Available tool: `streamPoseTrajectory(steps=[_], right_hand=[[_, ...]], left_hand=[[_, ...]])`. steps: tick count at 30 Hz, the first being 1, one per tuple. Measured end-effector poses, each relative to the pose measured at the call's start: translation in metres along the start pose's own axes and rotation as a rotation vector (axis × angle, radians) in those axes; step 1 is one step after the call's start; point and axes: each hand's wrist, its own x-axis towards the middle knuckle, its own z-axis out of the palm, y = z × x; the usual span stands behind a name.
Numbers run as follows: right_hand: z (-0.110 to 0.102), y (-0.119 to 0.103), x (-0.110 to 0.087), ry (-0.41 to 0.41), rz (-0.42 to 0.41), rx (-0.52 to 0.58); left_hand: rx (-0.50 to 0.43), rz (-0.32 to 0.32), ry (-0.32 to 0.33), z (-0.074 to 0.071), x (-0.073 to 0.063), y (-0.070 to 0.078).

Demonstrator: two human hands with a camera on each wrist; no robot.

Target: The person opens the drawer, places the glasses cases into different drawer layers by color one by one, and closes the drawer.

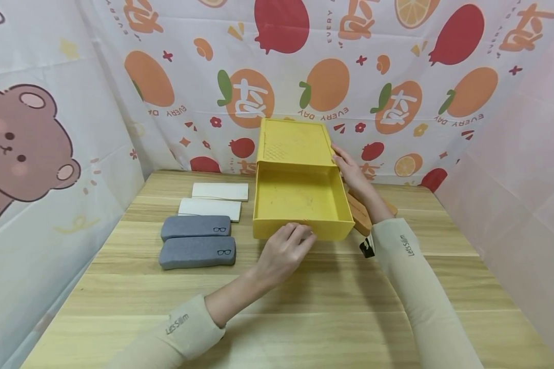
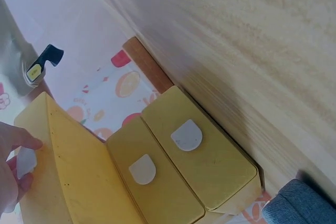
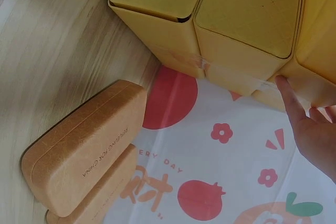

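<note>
A small yellow drawer cabinet stands at the back of the table, its top drawer pulled out toward me. The drawer's inside is bare. With thumb and fingers, my left hand pinches the white tab on that drawer's front. Two lower drawers with similar white tabs are closed in the left wrist view. My right hand lies against the cabinet's right side, index finger extended along it in the right wrist view.
Two grey glasses cases lie left of the cabinet, with two flat white pieces behind them. To its right are two brown glasses cases, partly behind my right arm in the head view. A fruit-print curtain hangs close behind.
</note>
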Motion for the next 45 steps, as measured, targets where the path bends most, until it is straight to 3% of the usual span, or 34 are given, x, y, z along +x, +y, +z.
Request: streamPoseTrajectory(steps=[7,11,18,23,28,35,38,40,42,45], right_hand=[[-0.001,0.002,0.001,0.009,0.001,0.001],[-0.002,0.002,0.0,0.009,-0.002,0.0],[-0.003,0.003,0.0,0.007,-0.002,-0.004],[-0.003,0.003,-0.001,0.006,-0.001,-0.009],[-0.004,0.003,0.0,0.009,-0.001,-0.026],[-0.002,0.002,0.002,0.001,0.013,-0.018],[-0.002,0.002,0.002,0.012,0.02,-0.014],[-0.002,0.001,0.002,0.018,0.024,-0.013],[-0.002,0.001,0.002,0.018,0.022,-0.019],[-0.002,0.001,0.003,0.011,0.018,-0.014]], left_hand=[[-0.003,-0.006,-0.01,-0.001,0.002,0.001],[-0.029,-0.016,0.024,-0.005,0.004,0.002],[-0.133,-0.118,0.045,-0.021,0.008,-0.007],[-0.178,-0.16,0.059,-0.035,0.009,-0.022],[-0.198,-0.197,0.135,-0.045,0.01,-0.042],[-0.279,-0.401,0.225,-0.059,-0.004,-0.081],[-0.311,-0.476,0.188,-0.061,-0.019,-0.099],[-0.308,-0.5,0.111,-0.062,-0.033,-0.111],[-0.283,-0.509,-0.003,-0.063,-0.047,-0.119],[-0.232,-0.456,-0.23,-0.066,-0.068,-0.126]])
